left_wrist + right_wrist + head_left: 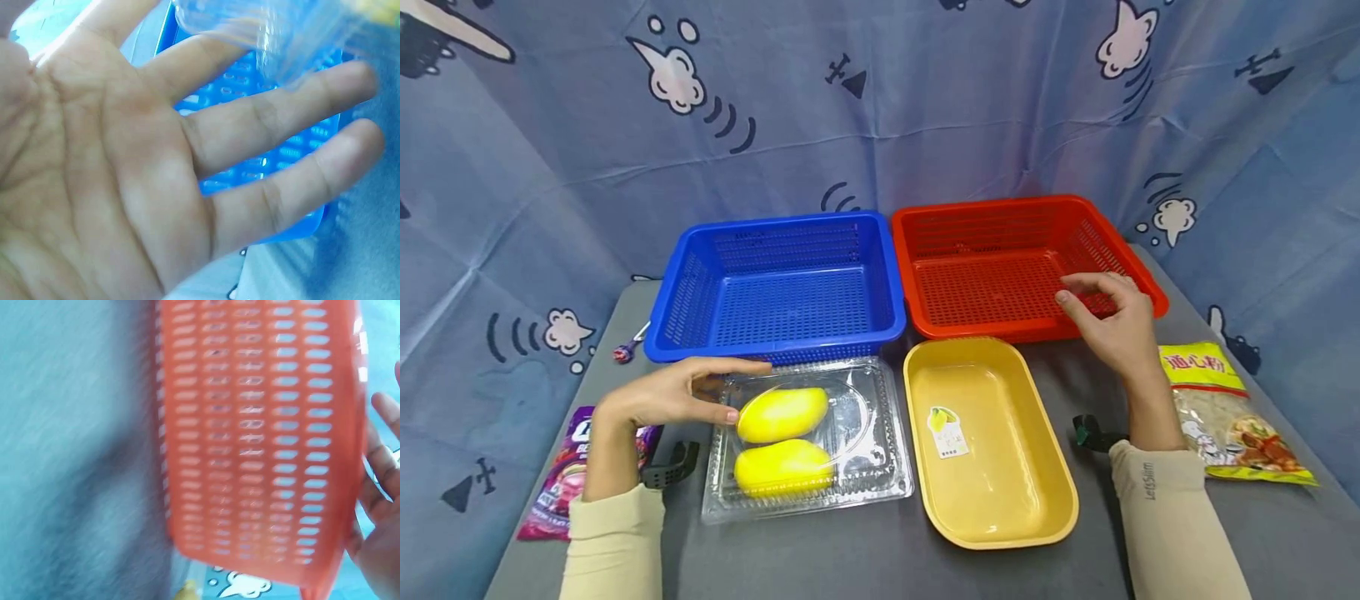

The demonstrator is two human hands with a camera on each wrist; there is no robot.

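Note:
My left hand [673, 393] is at the upper left of a clear plastic box [868, 417], fingers spread and thumb apart. Two yellow mangoes [782, 415] show through the box. In the left wrist view the fingers [250, 131] are nearly straight beside the clear plastic; whether they touch it is hard to tell. Over the right side of a red basket [985, 287] hovers my right hand [1112, 321], thumb and fingers apart with nothing between them. The right wrist view shows the basket's perforated side [250, 437], with part of that hand [381, 506] at the right edge.
Behind the box stands a blue basket [790, 304]. A yellow tray [985, 450] bearing a mango sticker is right of the box. On the left lie a lollipop [623, 352] and a purple candy bag [561, 492]; a macaroni bag [1232, 425] lies far right.

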